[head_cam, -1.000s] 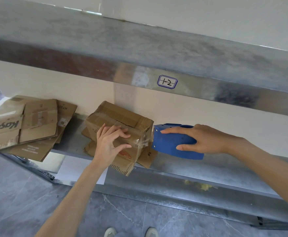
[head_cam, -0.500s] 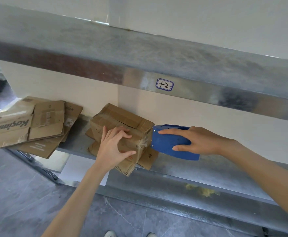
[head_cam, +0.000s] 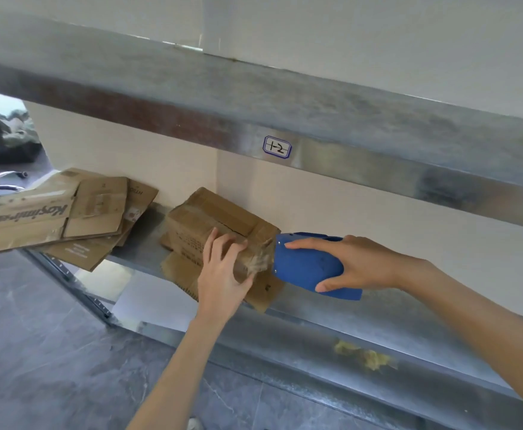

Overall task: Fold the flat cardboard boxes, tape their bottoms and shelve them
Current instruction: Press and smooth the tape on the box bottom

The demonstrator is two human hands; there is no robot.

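A small folded cardboard box (head_cam: 210, 221) lies upside down on the metal shelf (head_cam: 316, 308), its flaps spread beneath it. My left hand (head_cam: 223, 274) presses on the box's near side, fingers curled over the taped edge. My right hand (head_cam: 356, 262) grips a blue tape dispenser (head_cam: 303, 268) whose front end touches the box's right end, where clear tape is crumpled over the corner.
A stack of flat cardboard boxes (head_cam: 52, 215) lies on the left end of the shelf and overhangs its edge. An upper shelf beam with a label "1-2" (head_cam: 277, 147) runs overhead. A yellowish stain (head_cam: 362, 355) marks the lower shelf. Grey tiled floor lies below.
My left hand has slid right along the box toward the taped corner. The dispenser stays pressed at the box's right end.
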